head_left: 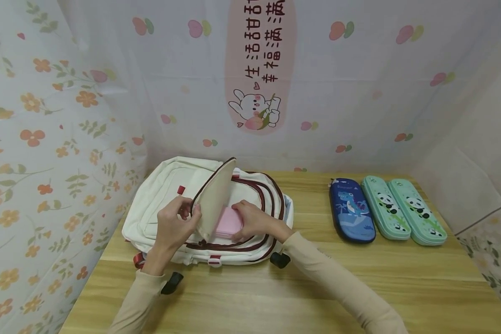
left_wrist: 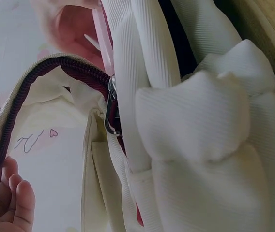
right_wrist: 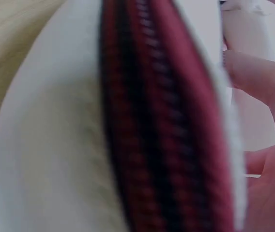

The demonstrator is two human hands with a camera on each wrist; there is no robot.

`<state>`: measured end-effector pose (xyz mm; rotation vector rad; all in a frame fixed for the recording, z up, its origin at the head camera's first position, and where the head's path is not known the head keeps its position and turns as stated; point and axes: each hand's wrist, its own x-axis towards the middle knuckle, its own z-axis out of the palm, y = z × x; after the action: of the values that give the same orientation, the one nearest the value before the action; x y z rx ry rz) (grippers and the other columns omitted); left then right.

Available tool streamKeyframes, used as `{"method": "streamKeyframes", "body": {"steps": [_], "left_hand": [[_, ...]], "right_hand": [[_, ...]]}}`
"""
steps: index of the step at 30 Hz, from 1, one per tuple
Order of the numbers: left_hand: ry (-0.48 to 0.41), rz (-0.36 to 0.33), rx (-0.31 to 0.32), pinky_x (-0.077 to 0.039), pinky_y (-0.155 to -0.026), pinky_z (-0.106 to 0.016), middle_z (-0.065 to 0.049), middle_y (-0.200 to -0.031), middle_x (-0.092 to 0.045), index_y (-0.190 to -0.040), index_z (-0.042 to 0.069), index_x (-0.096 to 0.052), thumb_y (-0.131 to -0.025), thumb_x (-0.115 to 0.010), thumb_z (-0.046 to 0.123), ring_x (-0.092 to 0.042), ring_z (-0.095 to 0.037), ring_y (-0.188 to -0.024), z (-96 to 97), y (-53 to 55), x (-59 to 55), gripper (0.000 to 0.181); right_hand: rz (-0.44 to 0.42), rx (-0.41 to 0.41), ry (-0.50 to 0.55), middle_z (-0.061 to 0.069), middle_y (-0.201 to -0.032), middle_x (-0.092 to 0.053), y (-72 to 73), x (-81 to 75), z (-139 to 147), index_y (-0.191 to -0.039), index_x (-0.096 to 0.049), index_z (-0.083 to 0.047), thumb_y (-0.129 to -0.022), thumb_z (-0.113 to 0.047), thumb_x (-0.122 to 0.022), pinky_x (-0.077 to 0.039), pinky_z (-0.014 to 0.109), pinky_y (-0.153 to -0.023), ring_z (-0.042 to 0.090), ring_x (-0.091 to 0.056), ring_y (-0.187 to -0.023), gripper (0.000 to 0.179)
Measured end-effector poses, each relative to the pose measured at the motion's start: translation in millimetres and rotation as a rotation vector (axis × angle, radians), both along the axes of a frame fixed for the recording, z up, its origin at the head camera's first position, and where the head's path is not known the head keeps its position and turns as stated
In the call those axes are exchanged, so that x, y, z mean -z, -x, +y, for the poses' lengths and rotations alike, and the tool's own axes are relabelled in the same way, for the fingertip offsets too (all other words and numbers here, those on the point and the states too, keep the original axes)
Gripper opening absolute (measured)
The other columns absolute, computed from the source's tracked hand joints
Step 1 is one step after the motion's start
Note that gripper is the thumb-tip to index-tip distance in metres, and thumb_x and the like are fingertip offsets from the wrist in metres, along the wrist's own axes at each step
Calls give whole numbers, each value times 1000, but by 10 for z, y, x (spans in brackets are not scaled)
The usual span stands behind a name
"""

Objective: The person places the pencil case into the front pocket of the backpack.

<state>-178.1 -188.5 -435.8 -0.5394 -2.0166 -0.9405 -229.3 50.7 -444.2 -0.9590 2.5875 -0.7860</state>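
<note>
A white backpack [head_left: 163,181] with dark red zips lies on the table, its front pocket unzipped. My left hand [head_left: 173,227] pinches the zip edge of the cream pocket flap [head_left: 217,197] and holds it raised; in the left wrist view this edge curves down to the fingers [left_wrist: 19,193]. My right hand [head_left: 252,219] grips a pink case [head_left: 228,221] at the pocket opening, thumb on the near side. The flap hides the case's left part. In the right wrist view, a blurred dark red zip [right_wrist: 161,121] stands before the hand [right_wrist: 268,92].
To the right, a dark blue dinosaur pencil case [head_left: 352,211] lies beside two mint green panda pencil cases [head_left: 386,208]. Black strap-like pieces [head_left: 279,260] show near the wrists. A patterned cloth [head_left: 183,93] hangs behind the wooden table [head_left: 250,301].
</note>
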Motion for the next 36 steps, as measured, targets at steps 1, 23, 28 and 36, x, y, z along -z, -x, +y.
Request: {"method": "streamKeyframes", "body": {"steps": [1, 23, 28, 36], "left_hand": [[-2, -1, 4, -40, -50, -23, -7, -63, -55, -80, -1, -65, -80, -69, 4, -49, -14, -53, 8, 0, -1, 7], [-6, -17, -5, -41, -52, -25, -8, -65, -56, -81, -2, -65, -81, -70, 6, -50, -15, -56, 53, -46, 73, 9], [-12, -21, -7, -40, -52, -26, -8, -64, -55, -81, -2, -65, -81, -70, 5, -50, -15, -56, 61, -64, 99, 9], [-22, -50, 3, -40, -53, -23, -6, -64, -56, -82, -1, -66, -81, -71, 4, -50, -14, -57, 59, -81, 131, 7]], "right_hand": [[-4, 1, -5, 17, -129, -56, -7, 6, 5, -140, -50, 3, -69, -28, -90, -49, 39, -99, 26, -57, -112, 87], [68, 42, -6, 24, -145, -53, -192, -83, 392, -143, -46, 9, -86, -30, -81, -41, 47, -115, 36, -50, -137, 78], [114, 115, 25, 21, -146, -54, -227, -87, 532, -144, -48, 5, -87, -30, -79, -43, 47, -114, 35, -51, -137, 74], [233, 217, 127, 22, -145, -55, -269, -90, 797, -144, -48, 5, -89, -31, -77, -40, 54, -114, 39, -49, -138, 72]]}}
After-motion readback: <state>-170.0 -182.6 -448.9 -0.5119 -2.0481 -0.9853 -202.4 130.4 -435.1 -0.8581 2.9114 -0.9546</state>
